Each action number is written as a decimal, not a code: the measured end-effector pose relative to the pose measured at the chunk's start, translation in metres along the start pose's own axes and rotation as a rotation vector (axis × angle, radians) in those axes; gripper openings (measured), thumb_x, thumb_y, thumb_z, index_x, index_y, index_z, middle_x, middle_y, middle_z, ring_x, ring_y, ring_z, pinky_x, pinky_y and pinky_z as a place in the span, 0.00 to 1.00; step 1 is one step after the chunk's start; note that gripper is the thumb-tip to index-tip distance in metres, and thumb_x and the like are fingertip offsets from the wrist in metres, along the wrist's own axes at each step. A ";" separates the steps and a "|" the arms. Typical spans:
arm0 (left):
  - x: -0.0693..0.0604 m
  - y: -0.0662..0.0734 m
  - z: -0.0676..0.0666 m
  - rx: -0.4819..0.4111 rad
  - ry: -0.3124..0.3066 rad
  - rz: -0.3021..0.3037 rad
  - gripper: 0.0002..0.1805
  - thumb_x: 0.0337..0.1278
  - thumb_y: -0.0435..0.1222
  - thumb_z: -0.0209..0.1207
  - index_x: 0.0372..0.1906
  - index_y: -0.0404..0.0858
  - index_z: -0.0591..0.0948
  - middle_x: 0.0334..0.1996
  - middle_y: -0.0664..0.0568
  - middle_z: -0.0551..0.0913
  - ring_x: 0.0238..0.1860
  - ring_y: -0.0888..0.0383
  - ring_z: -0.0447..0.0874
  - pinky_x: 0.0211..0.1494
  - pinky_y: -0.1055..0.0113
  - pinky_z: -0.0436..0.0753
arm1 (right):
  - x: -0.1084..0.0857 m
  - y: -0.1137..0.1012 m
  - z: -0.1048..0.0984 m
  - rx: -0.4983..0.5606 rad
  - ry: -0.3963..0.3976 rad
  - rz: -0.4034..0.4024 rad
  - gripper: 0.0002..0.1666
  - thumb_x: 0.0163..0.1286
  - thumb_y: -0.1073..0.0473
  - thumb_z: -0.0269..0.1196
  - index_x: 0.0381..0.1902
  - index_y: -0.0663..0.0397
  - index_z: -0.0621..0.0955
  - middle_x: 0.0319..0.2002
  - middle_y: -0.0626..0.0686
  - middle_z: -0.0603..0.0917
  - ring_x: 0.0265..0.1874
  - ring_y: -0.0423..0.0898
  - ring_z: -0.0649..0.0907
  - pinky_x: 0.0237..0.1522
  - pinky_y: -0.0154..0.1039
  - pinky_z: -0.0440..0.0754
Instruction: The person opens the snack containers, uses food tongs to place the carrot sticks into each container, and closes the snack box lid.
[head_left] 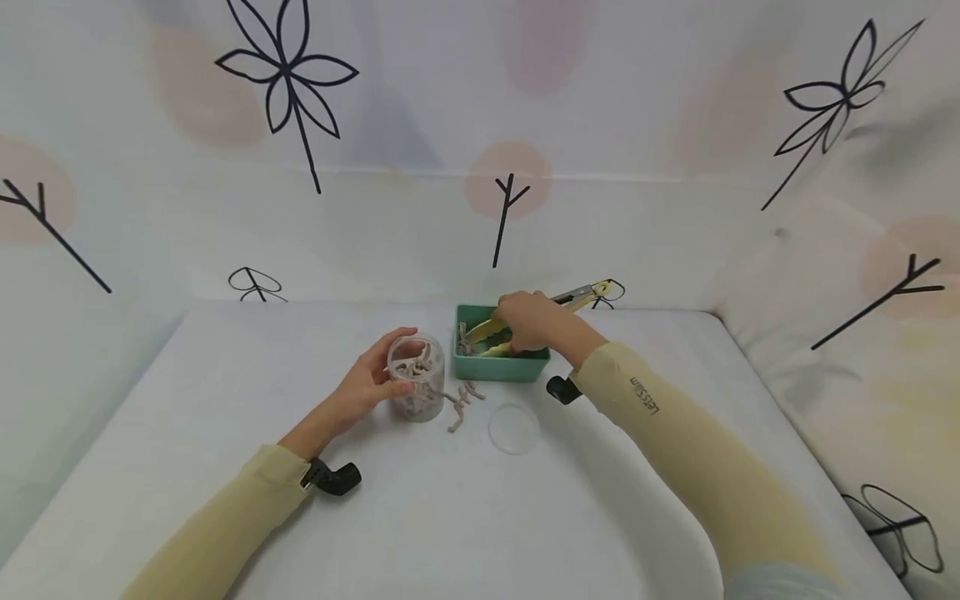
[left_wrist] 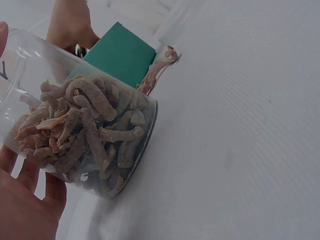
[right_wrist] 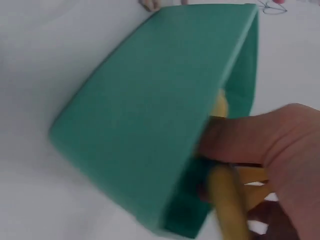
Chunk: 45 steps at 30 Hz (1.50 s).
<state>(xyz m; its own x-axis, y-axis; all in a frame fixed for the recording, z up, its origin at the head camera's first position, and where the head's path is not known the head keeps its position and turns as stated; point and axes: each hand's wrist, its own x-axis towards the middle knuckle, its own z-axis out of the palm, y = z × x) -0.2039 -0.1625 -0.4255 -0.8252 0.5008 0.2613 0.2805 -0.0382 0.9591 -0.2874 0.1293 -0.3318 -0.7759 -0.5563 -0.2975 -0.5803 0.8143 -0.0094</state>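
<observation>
My left hand [head_left: 366, 385] grips a clear jar [head_left: 429, 400] standing on the table, fingers round its far side and thumb on the near side. Many brownish dried strips [left_wrist: 90, 130] fill the jar, most of its height in the left wrist view. Yellow-tipped metal tongs [head_left: 576, 297] are held in my right hand [head_left: 525, 321], over a green rectangular box [head_left: 498, 369]. The tongs' yellow ends reach down into the box, spread apart, near a few strips [head_left: 463, 340] at its left end. The right wrist view hides the tongs' tips behind the box wall.
Some loose strips [head_left: 460, 407] lie on the white table [head_left: 420, 517] between jar and box. A clear round lid [head_left: 513, 429] lies flat in front of the box. Behind stands a patterned cloth wall [head_left: 390, 242].
</observation>
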 end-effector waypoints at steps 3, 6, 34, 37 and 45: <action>0.001 0.000 0.001 0.003 -0.004 -0.001 0.41 0.61 0.29 0.65 0.76 0.41 0.59 0.69 0.37 0.67 0.70 0.43 0.63 0.62 0.64 0.70 | -0.002 0.004 0.007 0.035 0.068 0.003 0.23 0.65 0.63 0.67 0.59 0.53 0.83 0.48 0.52 0.83 0.44 0.48 0.79 0.49 0.50 0.78; 0.002 0.001 0.002 0.013 -0.002 -0.004 0.42 0.61 0.30 0.65 0.76 0.40 0.58 0.70 0.39 0.67 0.71 0.43 0.62 0.63 0.63 0.69 | -0.007 0.007 0.010 0.046 0.130 -0.009 0.22 0.64 0.62 0.68 0.57 0.53 0.84 0.47 0.52 0.83 0.42 0.48 0.80 0.46 0.48 0.80; 0.000 -0.001 0.001 0.005 0.000 -0.012 0.43 0.60 0.31 0.66 0.76 0.37 0.57 0.70 0.38 0.67 0.71 0.42 0.61 0.68 0.48 0.63 | -0.063 0.021 -0.040 0.167 0.333 -0.016 0.29 0.56 0.59 0.77 0.57 0.53 0.84 0.47 0.50 0.84 0.46 0.51 0.82 0.46 0.48 0.79; 0.000 0.000 0.001 0.005 0.002 -0.015 0.43 0.60 0.31 0.66 0.76 0.36 0.57 0.70 0.38 0.67 0.71 0.41 0.60 0.68 0.47 0.63 | -0.067 0.009 -0.051 0.174 0.352 -0.069 0.30 0.56 0.58 0.77 0.58 0.53 0.84 0.46 0.50 0.84 0.45 0.49 0.81 0.45 0.46 0.79; 0.000 0.000 0.000 0.007 0.005 -0.024 0.43 0.60 0.32 0.67 0.76 0.38 0.57 0.70 0.36 0.66 0.72 0.39 0.59 0.69 0.39 0.59 | -0.068 -0.033 -0.068 0.121 0.379 -0.212 0.30 0.57 0.56 0.77 0.58 0.51 0.84 0.48 0.49 0.83 0.46 0.48 0.81 0.49 0.44 0.78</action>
<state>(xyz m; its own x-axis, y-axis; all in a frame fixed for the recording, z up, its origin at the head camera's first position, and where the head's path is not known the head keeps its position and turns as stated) -0.2039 -0.1624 -0.4256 -0.8343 0.4969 0.2388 0.2641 -0.0200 0.9643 -0.2324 0.1289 -0.2464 -0.6920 -0.7157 0.0939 -0.7205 0.6769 -0.1507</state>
